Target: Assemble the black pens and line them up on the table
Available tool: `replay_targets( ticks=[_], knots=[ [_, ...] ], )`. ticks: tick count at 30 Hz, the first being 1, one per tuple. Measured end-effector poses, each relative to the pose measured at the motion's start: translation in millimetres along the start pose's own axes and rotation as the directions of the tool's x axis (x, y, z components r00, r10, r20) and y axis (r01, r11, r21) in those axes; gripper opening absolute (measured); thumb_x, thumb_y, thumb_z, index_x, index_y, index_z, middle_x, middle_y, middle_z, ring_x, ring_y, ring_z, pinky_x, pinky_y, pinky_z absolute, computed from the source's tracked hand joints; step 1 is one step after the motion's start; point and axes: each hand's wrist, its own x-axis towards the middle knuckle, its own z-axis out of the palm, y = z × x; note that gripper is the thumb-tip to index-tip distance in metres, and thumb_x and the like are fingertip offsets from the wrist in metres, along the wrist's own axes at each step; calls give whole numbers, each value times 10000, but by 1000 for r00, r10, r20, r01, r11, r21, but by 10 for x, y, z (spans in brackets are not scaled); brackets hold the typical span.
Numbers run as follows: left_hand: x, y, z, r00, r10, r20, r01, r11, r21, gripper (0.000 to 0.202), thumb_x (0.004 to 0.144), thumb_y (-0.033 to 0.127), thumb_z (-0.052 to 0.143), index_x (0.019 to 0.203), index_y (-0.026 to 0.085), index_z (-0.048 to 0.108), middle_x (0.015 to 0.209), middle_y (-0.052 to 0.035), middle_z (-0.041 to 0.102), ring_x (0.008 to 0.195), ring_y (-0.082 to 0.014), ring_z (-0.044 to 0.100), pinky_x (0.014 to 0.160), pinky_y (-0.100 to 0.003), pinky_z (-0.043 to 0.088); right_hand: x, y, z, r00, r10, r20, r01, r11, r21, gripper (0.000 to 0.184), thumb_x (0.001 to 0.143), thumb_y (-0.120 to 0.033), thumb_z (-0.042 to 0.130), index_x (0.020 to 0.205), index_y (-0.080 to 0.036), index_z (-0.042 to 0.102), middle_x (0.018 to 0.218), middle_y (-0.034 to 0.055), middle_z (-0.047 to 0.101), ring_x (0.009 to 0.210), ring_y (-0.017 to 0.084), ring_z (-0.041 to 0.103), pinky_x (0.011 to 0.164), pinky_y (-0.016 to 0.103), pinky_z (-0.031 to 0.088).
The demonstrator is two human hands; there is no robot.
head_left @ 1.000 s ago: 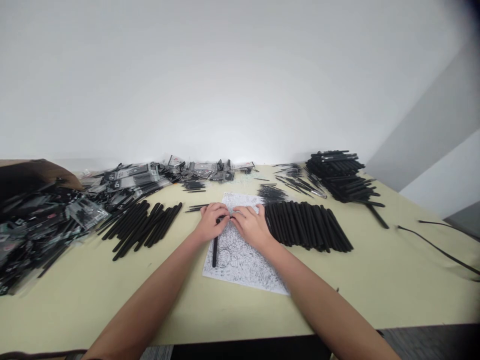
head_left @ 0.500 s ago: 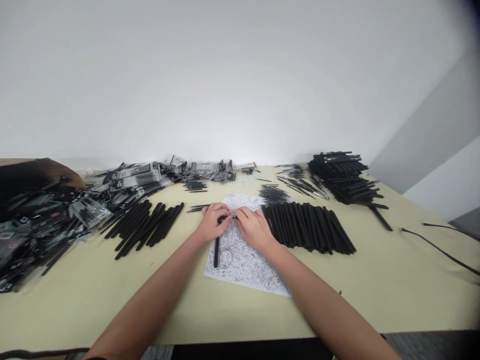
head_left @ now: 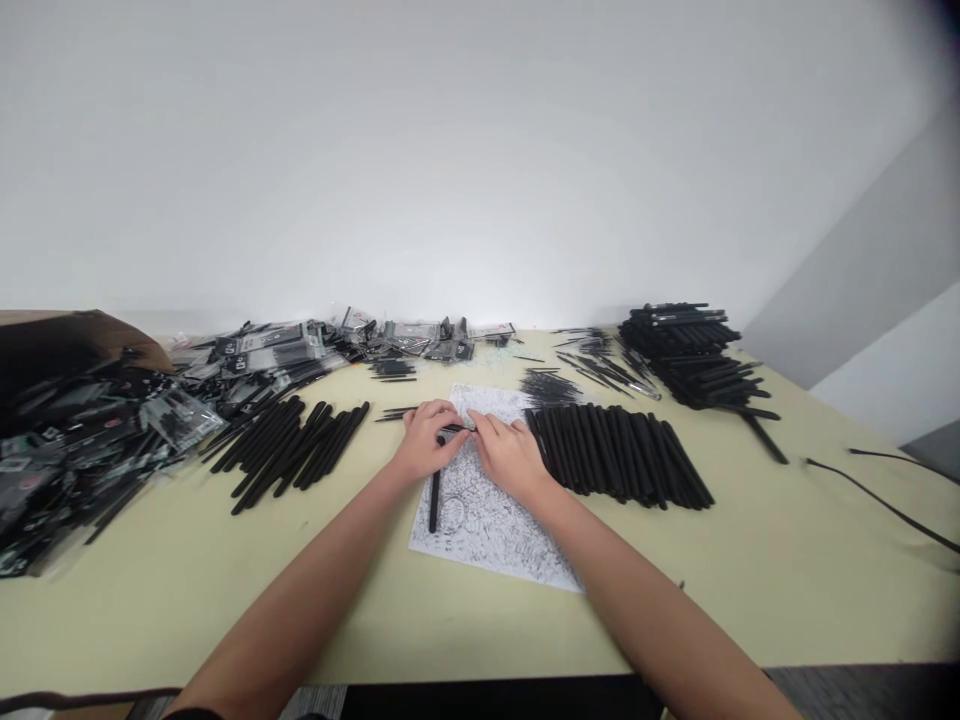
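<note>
My left hand (head_left: 429, 440) and my right hand (head_left: 510, 450) meet above a scribbled white paper sheet (head_left: 495, 545), fingertips nearly touching. Between them runs a thin black stick (head_left: 456, 428), pinched from both sides; its exact kind is too small to make out. Just below my left hand, a thick black pen-like tube (head_left: 433, 500) lies on the sheet, pointing towards me. Beside my right hand is a row of similar black tubes (head_left: 615, 455). A few thin dark sticks (head_left: 391, 413) stick out to the left of my left hand.
More black tubes (head_left: 289, 455) lie at left, beside a big heap of clear packets (head_left: 97, 450) and a cardboard box (head_left: 124, 335). Thin black sticks (head_left: 550, 386) are spread behind the row. A stack of black tubes (head_left: 675, 335) stands back right; cables (head_left: 885, 497) cross the right edge.
The fingers have shifted slightly, and more of the thin black stick shows between my hands. The tube on the paper has stayed in place.
</note>
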Motion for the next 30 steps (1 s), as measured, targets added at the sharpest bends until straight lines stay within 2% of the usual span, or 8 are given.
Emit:
replay_targets(
  ticks=[3, 6, 8, 13, 17, 23, 26, 30],
  knots=[
    [-10, 2, -8, 999, -23, -48, 24, 999, 23, 114, 814, 311, 639, 854, 225, 704, 1163, -54, 643, 1087, -240, 589, 961, -417, 355, -7, 6, 35, 998, -64, 16, 63, 997, 37, 451, 1021, -232, 334, 1461, -183, 423, 1125, 105, 685, 916, 203, 658, 820, 330, 413],
    [-21, 3, -25, 995, -27, -92, 32, 998, 48, 69, 737, 258, 662, 780, 209, 687, 1171, -55, 634, 1038, -243, 602, 956, -429, 362, -13, 8, 62, 986, -164, 30, 161, 983, 86, 455, 1010, -195, 361, 1460, -226, 423, 1102, 72, 679, 920, 187, 651, 831, 316, 430],
    [-26, 9, -39, 993, -30, -118, 37, 997, 60, 58, 705, 239, 667, 750, 204, 676, 1166, -58, 635, 1030, -251, 603, 953, -440, 365, -16, 4, 59, 983, -182, 29, 179, 979, 103, 452, 1004, -181, 377, 1448, -241, 435, 1105, 63, 676, 921, 179, 650, 831, 307, 432],
    [-23, 18, -45, 991, -41, -124, 45, 999, 28, 66, 738, 269, 655, 749, 207, 675, 1183, -69, 627, 1018, -242, 617, 961, -440, 382, -19, -5, 3, 993, -114, 10, 113, 990, 85, 398, 989, -190, 393, 1363, -239, 518, 1079, 65, 697, 858, 170, 661, 774, 299, 412],
    [-11, -3, -20, 998, -3, -58, 1, 999, -35, 139, 783, 341, 666, 821, 209, 687, 1181, -74, 622, 1048, -237, 620, 983, -431, 382, -24, 9, -6, 995, -16, -99, 22, 998, 64, 330, 959, -227, 427, 1229, -220, 617, 1018, 52, 726, 817, 178, 664, 743, 316, 364],
    [-4, -13, -27, 1000, -6, -20, 5, 998, -55, 144, 817, 349, 650, 835, 209, 676, 1152, -67, 636, 1090, -239, 610, 985, -425, 385, -27, 24, 27, 975, -26, -218, 35, 999, 36, 334, 937, -245, 458, 1209, -194, 645, 923, 57, 744, 750, 165, 656, 727, 320, 325],
    [-3, -14, -30, 999, -12, -30, 10, 998, -56, 136, 809, 342, 653, 813, 207, 670, 1153, -67, 639, 1098, -246, 608, 979, -428, 379, -27, 21, 19, 980, -45, -196, 50, 999, 21, 420, 961, -252, 427, 1354, -188, 558, 955, 64, 740, 759, 170, 659, 736, 317, 344],
    [-2, -8, -19, 998, -12, -63, 10, 999, -36, 117, 781, 324, 668, 790, 207, 675, 1161, -66, 640, 1088, -247, 611, 980, -438, 360, -23, 7, -20, 996, -84, -34, 85, 996, 29, 482, 986, -238, 381, 1462, -203, 446, 1002, 63, 723, 811, 184, 667, 756, 310, 399]
  ],
)
